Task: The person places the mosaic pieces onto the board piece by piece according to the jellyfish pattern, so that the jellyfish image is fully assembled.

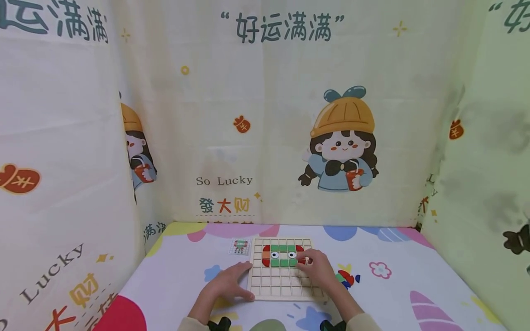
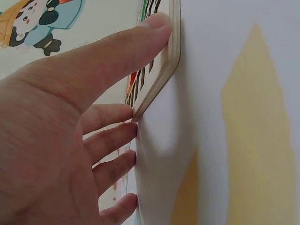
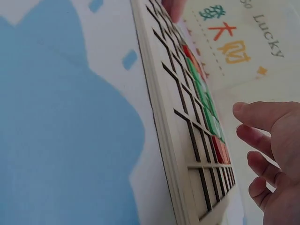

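Note:
A wooden grid board (image 1: 281, 285) lies flat on the patterned tablecloth. Its upper rows hold green tiles (image 1: 283, 255) with two eyes, flanked by red tiles (image 1: 266, 256). My left hand (image 1: 242, 281) rests against the board's left edge, its thumb (image 2: 140, 37) pressing the rim and its fingers (image 2: 112, 140) straight along the side. Over the right part of the board my right hand (image 1: 307, 260) hovers, fingertips at the right red tile (image 3: 220, 147). In the right wrist view its fingers (image 3: 262, 117) are relaxed and hold nothing.
A small picture card (image 1: 240, 246) lies at the board's far left corner. Loose coloured pieces (image 1: 347, 277) sit on the cloth to the right of the board. Printed fabric walls close in the table on the left, back and right.

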Motion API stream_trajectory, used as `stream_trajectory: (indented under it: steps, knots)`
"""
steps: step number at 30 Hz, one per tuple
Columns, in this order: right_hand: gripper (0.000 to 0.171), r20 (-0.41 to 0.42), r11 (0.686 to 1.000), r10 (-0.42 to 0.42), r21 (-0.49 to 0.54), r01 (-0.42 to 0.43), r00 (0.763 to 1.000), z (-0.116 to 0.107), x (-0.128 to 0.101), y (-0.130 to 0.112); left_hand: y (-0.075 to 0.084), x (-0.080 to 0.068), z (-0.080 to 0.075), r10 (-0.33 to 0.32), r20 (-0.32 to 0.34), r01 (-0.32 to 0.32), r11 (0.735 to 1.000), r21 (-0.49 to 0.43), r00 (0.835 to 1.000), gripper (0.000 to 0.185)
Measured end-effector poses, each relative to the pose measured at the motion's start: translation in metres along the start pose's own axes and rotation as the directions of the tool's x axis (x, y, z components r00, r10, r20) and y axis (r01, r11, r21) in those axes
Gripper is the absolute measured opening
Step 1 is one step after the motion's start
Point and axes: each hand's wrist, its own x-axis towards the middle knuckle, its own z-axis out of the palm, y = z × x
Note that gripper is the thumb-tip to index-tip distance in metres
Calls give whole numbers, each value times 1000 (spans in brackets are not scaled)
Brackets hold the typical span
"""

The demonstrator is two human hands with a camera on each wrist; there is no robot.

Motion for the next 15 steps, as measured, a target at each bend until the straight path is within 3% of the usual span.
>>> stream_trajectory:
  steps: [7,15]
  knots:
    - [11,-62,996,84,-9,-85,995,-16,-14,14,3,-2,1,28,-23,-27,999,35,999,88]
    - [11,-100,992,123,-13,-125,987,-34,-27,30,7,2,2,5,-8,-4,999,41,1000,86]
